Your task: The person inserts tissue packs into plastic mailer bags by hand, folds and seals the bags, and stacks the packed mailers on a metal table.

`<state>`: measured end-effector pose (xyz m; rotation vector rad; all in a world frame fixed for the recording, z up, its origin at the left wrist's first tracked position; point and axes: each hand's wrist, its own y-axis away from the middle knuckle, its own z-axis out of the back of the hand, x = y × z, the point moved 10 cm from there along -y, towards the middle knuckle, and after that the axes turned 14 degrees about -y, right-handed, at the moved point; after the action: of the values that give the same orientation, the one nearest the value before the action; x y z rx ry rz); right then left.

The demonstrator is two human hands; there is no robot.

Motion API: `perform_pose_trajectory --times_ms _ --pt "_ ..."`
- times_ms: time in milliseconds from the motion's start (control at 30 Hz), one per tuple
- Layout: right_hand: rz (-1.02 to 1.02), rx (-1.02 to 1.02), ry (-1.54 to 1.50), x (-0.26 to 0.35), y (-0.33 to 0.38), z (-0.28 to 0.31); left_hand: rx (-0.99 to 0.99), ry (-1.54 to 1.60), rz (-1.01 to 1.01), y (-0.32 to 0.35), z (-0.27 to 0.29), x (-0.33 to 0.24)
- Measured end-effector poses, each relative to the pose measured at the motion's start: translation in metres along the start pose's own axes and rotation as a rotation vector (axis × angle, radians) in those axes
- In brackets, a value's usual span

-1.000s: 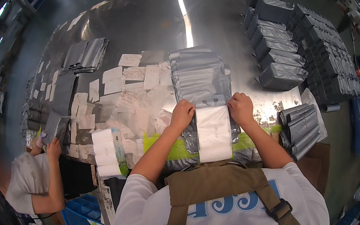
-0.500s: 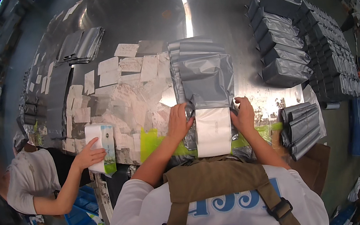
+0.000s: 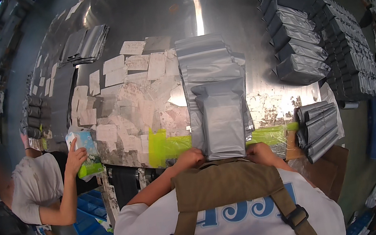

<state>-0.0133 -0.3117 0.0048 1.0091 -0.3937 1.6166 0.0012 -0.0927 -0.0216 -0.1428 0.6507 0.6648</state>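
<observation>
In front of me a grey plastic mailing bag [image 3: 224, 129] encloses a block-shaped pack, whose paler shape shows through the film. It lies on a stack of flat grey mailing bags [image 3: 200, 51]. My left hand [image 3: 190, 157] is closed at the bag's near left corner. At the near right corner my right hand [image 3: 260, 152] has its fingers curled on the bag's edge. The bag's opening lies close against my body and is partly hidden. To the left, a co-worker's hand [image 3: 76, 157] holds a white, blue and green pack [image 3: 83, 148].
Filled grey parcels [image 3: 302, 68] are piled at the right, with a longer row [image 3: 349, 58] beyond them. Folded grey bags [image 3: 320, 128] lie near my right. More flat bags [image 3: 85, 44] lie at the far left. Paper labels [image 3: 139, 93] cover the metal table; a blue crate [image 3: 93, 225] stands below.
The grey bag has been drawn toward me over the white pack, and both my hands have moved nearer my body. The co-worker has shifted and turned their pack to the left.
</observation>
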Motion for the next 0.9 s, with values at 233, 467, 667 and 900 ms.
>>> perform_pose_trajectory --times_ms 233,467,667,900 --pt "-0.420 -0.348 -0.219 -0.047 -0.042 0.055 -0.481 0.074 0.422 -0.042 0.077 0.030" --pt "0.426 -0.431 0.095 0.092 -0.017 0.040 -0.425 0.079 0.664 -0.036 0.067 0.036" --pt "0.265 -0.157 0.390 0.084 -0.077 -0.025 -0.466 0.089 0.609 -0.027 0.044 0.024" --pt "0.341 -0.196 0.214 0.100 -0.081 -0.029 -0.582 0.274 0.645 -0.022 0.038 0.052"
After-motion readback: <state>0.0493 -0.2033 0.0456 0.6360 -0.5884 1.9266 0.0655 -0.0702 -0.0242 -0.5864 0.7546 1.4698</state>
